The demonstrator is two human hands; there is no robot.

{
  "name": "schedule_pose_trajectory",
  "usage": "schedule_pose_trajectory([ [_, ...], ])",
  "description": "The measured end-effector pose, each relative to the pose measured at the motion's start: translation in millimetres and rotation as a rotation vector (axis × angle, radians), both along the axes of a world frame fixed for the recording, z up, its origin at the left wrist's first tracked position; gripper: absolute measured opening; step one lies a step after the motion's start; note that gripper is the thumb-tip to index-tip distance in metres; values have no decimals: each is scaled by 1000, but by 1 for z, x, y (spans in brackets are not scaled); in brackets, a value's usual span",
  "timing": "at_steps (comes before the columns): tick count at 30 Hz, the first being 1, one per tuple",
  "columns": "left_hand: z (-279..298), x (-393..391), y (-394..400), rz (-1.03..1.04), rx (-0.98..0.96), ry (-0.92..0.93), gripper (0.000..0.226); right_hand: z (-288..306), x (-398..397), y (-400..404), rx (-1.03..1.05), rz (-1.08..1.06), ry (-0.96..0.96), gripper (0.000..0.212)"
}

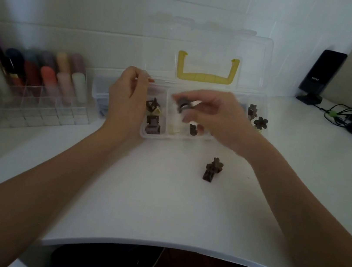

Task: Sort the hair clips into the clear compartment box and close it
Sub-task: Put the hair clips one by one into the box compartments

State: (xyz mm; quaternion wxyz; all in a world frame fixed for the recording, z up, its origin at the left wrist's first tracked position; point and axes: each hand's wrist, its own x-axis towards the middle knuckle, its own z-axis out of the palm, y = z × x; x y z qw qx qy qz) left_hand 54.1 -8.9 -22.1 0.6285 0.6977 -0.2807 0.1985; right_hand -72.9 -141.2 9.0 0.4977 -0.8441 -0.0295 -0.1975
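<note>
Head view: blurred white lettering on black speaker [321, 70], unreadable.

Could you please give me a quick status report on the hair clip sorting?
Left hand gripping the box at its left end. Right hand holding a dark clip over the middle compartment. One brown clip on the table; lid open.

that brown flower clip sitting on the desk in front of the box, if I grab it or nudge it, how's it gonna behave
The brown flower clip looks like small moulded plastic, so probably stiff and light. It lies on the smooth white desk on uneven petals and jaws, so a nudge would likely make it slide or tip over rather than roll. Its thin petals may be somewhat fragile, so pinching the body seems safer.
</note>
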Motion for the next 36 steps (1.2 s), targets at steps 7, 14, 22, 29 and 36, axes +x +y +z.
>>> schedule_pose_trajectory([
  [7,4,7,8,8,-4,16,19,13,-19,-53,85,-326,-175,16],
  [14,5,3,8,9,-19,20,20,11,-19,-52,-108,-296,-165,2],
  [22,4,6,8,37,-6,4,21,7,-16,-49,-288,-311,-167,3],
  [29,3,7,9,29,-6,-6,21,5,-15,-35,-342,-202,-127,5],
  [36,3,7,8,30,-12,-1,20,3,-12,-24,-371,-179,-183,9],
])
